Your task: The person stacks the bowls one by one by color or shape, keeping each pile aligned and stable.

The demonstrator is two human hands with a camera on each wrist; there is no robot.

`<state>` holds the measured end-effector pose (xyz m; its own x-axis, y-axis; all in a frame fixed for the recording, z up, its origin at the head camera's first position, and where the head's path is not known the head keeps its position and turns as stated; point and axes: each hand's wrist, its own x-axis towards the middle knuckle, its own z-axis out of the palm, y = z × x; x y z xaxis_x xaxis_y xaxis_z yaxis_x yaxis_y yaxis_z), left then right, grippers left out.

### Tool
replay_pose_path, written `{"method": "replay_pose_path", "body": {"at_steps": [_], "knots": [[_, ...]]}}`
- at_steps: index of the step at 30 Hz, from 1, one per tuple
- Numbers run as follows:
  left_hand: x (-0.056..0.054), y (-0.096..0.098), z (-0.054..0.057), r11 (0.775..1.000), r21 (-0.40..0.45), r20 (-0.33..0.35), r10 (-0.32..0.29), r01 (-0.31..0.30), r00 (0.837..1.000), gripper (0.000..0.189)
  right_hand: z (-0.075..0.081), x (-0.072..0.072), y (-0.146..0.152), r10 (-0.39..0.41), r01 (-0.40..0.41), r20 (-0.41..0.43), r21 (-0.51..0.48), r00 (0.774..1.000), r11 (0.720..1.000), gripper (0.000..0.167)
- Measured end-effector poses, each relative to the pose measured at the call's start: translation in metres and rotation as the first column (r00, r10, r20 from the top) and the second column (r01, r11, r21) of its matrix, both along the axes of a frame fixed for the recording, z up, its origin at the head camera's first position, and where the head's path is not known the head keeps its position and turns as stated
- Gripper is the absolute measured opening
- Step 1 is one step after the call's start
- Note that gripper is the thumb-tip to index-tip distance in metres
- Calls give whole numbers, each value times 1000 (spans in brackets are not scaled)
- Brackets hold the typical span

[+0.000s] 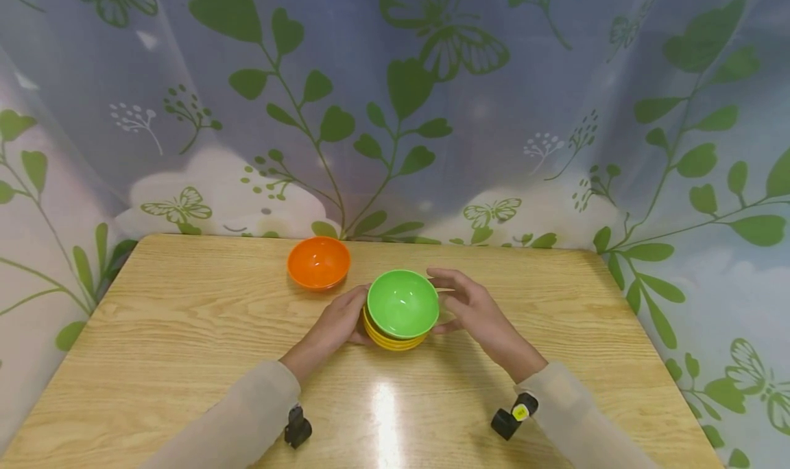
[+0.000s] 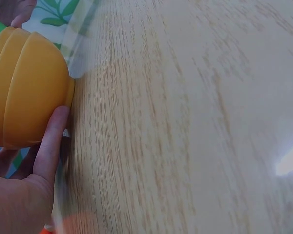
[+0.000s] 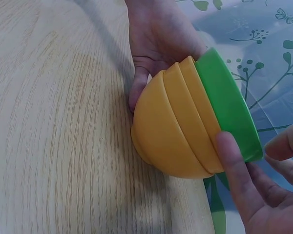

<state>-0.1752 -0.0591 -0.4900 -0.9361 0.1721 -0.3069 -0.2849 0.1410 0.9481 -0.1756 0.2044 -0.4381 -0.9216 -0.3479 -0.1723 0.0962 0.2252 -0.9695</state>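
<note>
A: What's closest?

B: Two pale sleeves [image 1: 247, 414], with a small black wrist camera [image 1: 298, 428] at each cuff. The one on the right also bears a yellow sticker [image 1: 521, 412].

A: And the hands?

B: The left hand [image 1: 336, 318] grips a stack of bowls from its left side, thumb low against the outermost bowl and the other fingers around the far side. The right hand [image 1: 475, 308] is loosely spread on the opposite side, fingers apart; its thumb is at the upper rims, though I can't tell if it presses on them.

A: What's in the stack?

B: Three nested yellow bowls [image 3: 161, 131] with a light green bowl [image 1: 403, 304] on top, opening upward. They're between the two hands, over the middle of the wood-grain table [image 1: 185, 359].

A: Anything past that?

B: An orange bowl [image 1: 319, 263], upright near the table's back edge, beyond the left hand and apart from the stack. Behind it all hangs a curtain [image 1: 481, 147] printed with green leaves and butterflies.
</note>
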Motion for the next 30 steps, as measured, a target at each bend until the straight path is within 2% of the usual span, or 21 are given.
{"method": "replay_pose_path", "body": {"at_steps": [8,22,30], "knots": [[0,-2,-1,1000,19,-7,-17,17,1000,52,-1,1,-2,-6,6,5,13,1000,1000,53],[-2,-2,-4,999,47,-11,-20,20,1000,51,-4,3,-9,-34,37,-36,66,999,997,59],[-2,-3,-5,998,57,-11,-30,30,1000,51,-3,4,-15,-58,68,-86,111,995,991,59]]}}
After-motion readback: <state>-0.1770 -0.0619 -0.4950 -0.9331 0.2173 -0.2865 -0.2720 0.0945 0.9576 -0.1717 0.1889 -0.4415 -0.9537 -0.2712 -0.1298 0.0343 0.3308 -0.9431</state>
